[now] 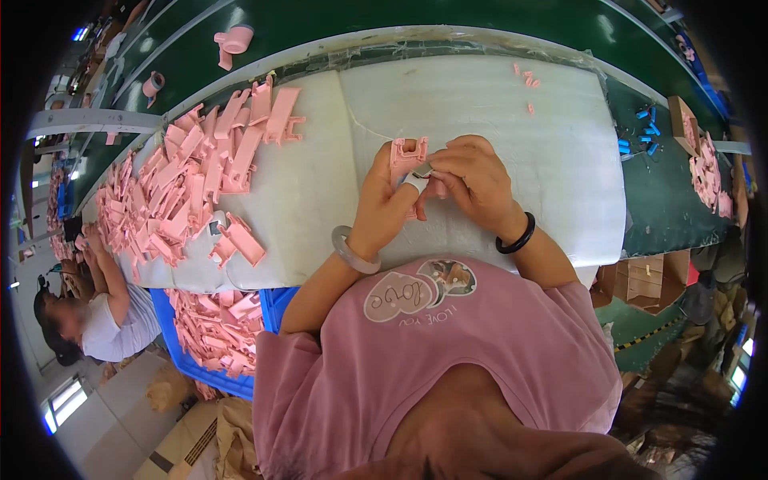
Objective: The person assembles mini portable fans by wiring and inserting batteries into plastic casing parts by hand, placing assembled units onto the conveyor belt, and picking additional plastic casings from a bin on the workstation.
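My left hand (374,196) is closed round a pink plastic housing part (406,150), held above the white-covered table in front of my chest. Something white, like tape, wraps the left thumb (416,182). My right hand (480,182) comes in from the other side, its thumb and forefinger pinched together against the part. Between those fingertips is a small dark, thin piece, too small to name. To the left lies a large heap of similar pink plastic parts (192,176), with one part (238,242) near its front edge.
The table is covered with a white foam sheet (496,232). Several tiny pink pieces (530,80) lie at its far right. Beyond the right edge are blue cylinders (652,128) and a cardboard box (682,124). A blue crate (196,368) of pink parts stands front left; a co-worker (120,320) sits at far left.
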A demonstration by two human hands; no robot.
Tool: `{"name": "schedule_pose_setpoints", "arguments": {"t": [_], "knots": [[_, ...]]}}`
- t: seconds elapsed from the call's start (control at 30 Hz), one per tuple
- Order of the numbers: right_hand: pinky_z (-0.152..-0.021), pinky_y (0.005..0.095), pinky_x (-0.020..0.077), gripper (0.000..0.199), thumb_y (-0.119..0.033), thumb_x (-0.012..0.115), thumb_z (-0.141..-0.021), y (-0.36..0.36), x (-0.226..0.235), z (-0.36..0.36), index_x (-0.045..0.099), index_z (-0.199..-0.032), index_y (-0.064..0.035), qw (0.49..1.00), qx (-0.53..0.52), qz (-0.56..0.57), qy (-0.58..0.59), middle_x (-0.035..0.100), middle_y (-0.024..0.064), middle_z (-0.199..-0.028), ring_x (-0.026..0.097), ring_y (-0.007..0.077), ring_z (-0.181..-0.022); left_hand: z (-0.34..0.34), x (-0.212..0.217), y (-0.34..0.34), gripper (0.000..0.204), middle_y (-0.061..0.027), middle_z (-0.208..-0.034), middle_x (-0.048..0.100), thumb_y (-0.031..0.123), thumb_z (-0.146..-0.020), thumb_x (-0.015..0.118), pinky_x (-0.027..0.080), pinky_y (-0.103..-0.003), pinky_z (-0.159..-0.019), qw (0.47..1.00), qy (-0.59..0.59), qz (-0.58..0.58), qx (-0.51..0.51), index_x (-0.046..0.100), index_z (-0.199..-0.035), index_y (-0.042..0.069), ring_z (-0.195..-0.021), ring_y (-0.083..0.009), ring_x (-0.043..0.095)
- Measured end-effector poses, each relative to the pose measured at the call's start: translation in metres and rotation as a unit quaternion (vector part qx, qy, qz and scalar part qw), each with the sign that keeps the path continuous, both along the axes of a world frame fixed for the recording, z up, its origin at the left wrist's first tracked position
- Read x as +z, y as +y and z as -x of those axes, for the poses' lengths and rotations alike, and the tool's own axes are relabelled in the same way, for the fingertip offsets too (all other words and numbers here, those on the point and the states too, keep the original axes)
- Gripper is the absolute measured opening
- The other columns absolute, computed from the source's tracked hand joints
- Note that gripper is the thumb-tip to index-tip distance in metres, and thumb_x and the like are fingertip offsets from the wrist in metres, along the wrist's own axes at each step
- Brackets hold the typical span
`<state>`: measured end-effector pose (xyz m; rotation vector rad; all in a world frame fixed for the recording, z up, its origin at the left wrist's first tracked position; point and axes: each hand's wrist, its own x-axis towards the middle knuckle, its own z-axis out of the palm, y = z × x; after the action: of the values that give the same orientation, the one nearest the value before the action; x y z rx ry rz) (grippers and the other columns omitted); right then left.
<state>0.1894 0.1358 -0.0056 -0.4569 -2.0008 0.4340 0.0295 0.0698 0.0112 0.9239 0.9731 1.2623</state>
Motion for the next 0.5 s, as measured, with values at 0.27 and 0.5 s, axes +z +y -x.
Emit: {"name": "schedule_pose_setpoints", "arguments": {"t": [0.27, 0.5], "knots": [[-0.076, 0.0344, 0.0474, 0.029, 0.001, 0.068, -0.065, 0.0007, -0.0017, -0.0011, 0.064, -0.093, -0.0066, 1.000, -0.004, -0.018, -0.015, 0.064, 0.0056, -0.091, 0.057, 0.0258, -0.083, -0.0006, -0.0047, -0.0021, 0.047, -0.0058, -0.100, 0.057, -0.004, -0.076, 0.042, 0.049, -0.021, -0.051, 0.998, 0.060, -0.022, 0.001, 0.045, -0.123, 0.001, -0.073, -0.0094, 0.057], [-0.074, 0.0343, 0.0469, 0.031, 0.000, 0.069, -0.063, 0.0009, -0.0045, 0.0003, 0.064, -0.092, -0.0065, 0.999, -0.016, -0.033, -0.005, 0.062, 0.0050, -0.089, 0.056, 0.0256, -0.082, -0.0018, -0.0018, -0.0031, 0.041, -0.0112, -0.095, 0.057, -0.005, -0.085, 0.038, 0.044, -0.023, -0.051, 0.996, 0.089, -0.029, -0.012, 0.040, -0.126, -0.001, -0.064, -0.0106, 0.051]]}}
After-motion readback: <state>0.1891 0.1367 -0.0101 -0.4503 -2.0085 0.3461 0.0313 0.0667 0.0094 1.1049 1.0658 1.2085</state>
